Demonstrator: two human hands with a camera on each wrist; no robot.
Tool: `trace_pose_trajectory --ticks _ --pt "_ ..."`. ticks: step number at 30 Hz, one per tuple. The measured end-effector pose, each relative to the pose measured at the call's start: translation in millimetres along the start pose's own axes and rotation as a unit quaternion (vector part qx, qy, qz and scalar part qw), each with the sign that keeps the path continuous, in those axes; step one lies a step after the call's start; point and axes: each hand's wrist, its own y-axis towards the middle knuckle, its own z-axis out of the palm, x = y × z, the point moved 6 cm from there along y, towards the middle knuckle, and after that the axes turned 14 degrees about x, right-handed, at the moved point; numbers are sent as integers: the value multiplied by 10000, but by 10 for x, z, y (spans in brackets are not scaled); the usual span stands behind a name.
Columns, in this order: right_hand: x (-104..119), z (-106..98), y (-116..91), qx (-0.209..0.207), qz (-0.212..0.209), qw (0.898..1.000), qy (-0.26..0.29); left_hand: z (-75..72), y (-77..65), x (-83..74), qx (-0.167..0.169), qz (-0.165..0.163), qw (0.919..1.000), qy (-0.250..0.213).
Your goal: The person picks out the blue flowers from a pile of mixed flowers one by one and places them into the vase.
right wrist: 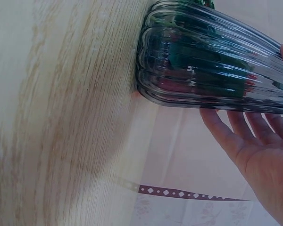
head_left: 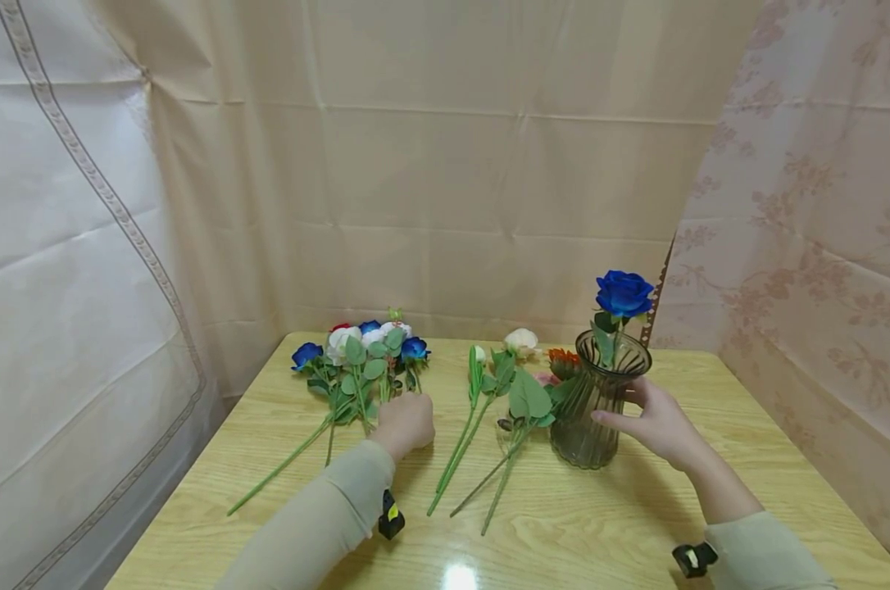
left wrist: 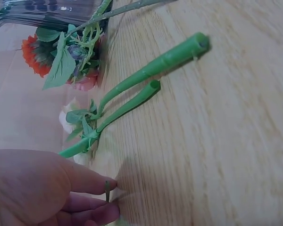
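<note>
My left hand is low over the table at the left-hand bunch of artificial flowers. Between thumb and fingertips it pinches a thin green flower stem; the bloom on that stem cannot be told apart from the bunch. On the right, a ribbed, smoky glass vase stands slightly tilted, with one blue rose rising from its mouth. My right hand holds the vase from its right side, the thumb in front and the fingers along the glass.
Between the hands lie more artificial stems: a white flower, a closed green-and-white bud, an orange flower and a large leaf beside the vase. Beige cloth hangs behind the wooden table, with curtains at both sides.
</note>
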Motion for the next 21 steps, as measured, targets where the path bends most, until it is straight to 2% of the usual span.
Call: trace_pose_trajectory --ticks 10,21 --pt "-5 4 7 -45 54 10000 -46 6 5 2 26 -20 10000 -84" --pt "-1 6 10 -69 26 9999 -126 -24 -19 16 431 12 9974 -570"
